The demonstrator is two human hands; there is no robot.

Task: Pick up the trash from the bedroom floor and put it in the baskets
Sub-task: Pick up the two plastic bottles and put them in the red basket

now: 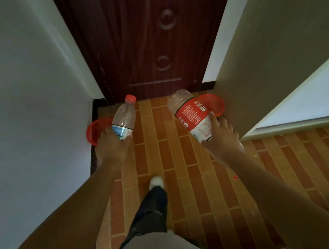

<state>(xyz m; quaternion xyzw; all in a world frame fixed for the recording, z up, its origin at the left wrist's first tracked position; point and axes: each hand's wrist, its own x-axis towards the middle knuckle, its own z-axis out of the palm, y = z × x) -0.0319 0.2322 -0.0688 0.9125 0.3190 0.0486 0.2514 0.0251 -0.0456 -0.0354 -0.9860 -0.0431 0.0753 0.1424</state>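
My left hand grips a small clear plastic bottle with a red cap, held out over the floor beside a red basket against the left wall. My right hand holds a larger clear bottle with a red and white label, its base pointing away from me. A second red basket sits on the floor just behind that bottle, by the right wall. Both baskets are partly hidden by the bottles and hands.
A dark red wooden door closes the end of the narrow passage. White walls stand left and right, with an open pale door at the right. The floor is orange brick-pattern tile. My leg and white shoe step forward. A small red scrap lies on the floor.
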